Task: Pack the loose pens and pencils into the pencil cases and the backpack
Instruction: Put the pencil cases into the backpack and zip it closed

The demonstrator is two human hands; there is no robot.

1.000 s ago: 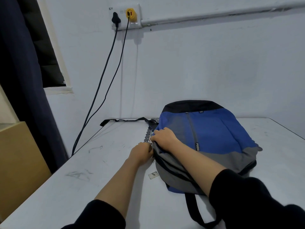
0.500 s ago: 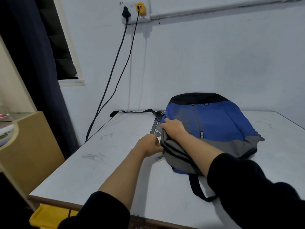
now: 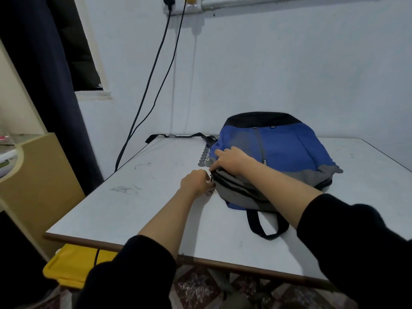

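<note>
A blue, grey and black backpack (image 3: 287,150) lies flat on the white table (image 3: 138,204). My right hand (image 3: 231,160) rests on its left side, fingers curled over the fabric at the zipper edge and holding it down. At the bag's left corner, my left hand (image 3: 197,181) pinches something small and dark, apparently the zipper pull. No pens, pencils or pencil cases are in sight. A grey scalloped strip (image 3: 204,156) pokes out from under the bag's left edge.
A black strap (image 3: 176,136) trails from the bag toward the wall, and a loop handle (image 3: 265,226) lies toward me. Two cables (image 3: 153,85) hang from a wall socket. A wooden cabinet (image 3: 38,186) stands left; a yellow box (image 3: 73,266) sits under the table.
The view has pulled back and tilted down, showing the table's near edge and the floor. My left hand slid a little toward me along the bag's edge; my right hand stayed on the bag.
</note>
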